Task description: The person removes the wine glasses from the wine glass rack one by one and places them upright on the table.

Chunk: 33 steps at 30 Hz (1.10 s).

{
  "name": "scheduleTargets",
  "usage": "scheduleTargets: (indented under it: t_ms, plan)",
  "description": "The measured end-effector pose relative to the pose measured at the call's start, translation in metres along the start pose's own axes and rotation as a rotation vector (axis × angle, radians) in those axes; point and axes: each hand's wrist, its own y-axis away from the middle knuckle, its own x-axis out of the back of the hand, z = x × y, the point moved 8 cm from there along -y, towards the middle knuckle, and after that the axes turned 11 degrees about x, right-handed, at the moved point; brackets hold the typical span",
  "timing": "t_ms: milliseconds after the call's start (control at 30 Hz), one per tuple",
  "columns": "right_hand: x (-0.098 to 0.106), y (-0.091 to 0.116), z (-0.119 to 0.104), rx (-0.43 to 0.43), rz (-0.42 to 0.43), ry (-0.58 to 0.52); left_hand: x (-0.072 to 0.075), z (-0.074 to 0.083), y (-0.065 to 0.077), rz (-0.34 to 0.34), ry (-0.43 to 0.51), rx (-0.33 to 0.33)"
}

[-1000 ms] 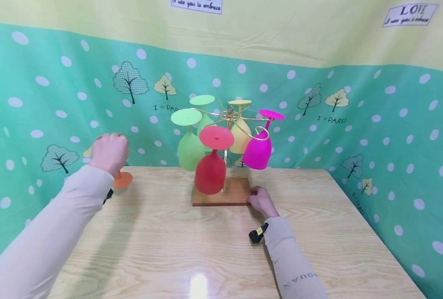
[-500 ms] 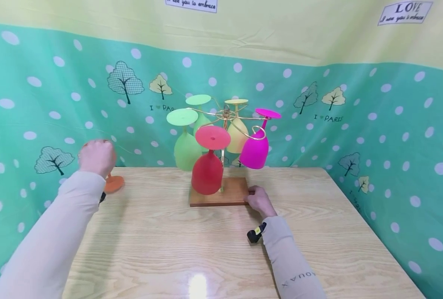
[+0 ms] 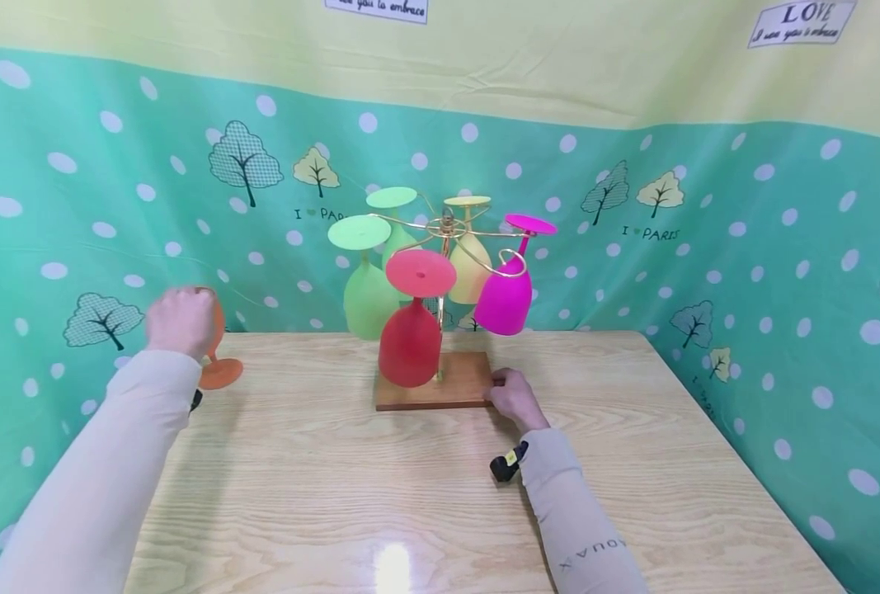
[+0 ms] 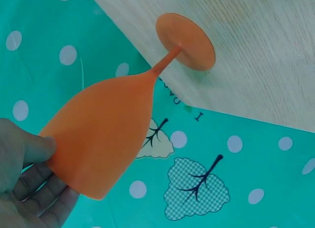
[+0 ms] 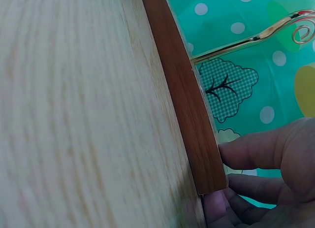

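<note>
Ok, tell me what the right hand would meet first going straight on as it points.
The wooden base: the right hand grips its edge, so contact is immediate. Beyond that, the gold post may come next, though depth is unclear.

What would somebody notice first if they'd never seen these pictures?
Probably the bright pink cup and red cup, hanging upside down on the gold rack in the middle, beside two green cups and a yellow cup. Next, perhaps the orange cup on the left, held by the left hand. The right hand grips the right end of the rack's wooden base.
</note>
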Motion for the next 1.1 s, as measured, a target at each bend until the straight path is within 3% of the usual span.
scheduleTargets:
  t_ms: [300,700,900,1100]
  plan:
    - [0.000,0.000,0.000,0.002,0.002,-0.009,-0.001,0.002,-0.001,-0.013,0.000,0.020]
    - [0.000,0.000,0.000,0.011,0.004,-0.006,0.002,0.004,0.002,0.025,-0.034,0.032]
    - [0.000,-0.001,0.001,0.007,0.000,-0.020,0.012,0.021,0.008,0.055,-0.047,0.004]
    - [0.000,0.000,0.001,0.003,-0.004,-0.017,0.021,0.049,0.015,0.110,0.080,-0.021]
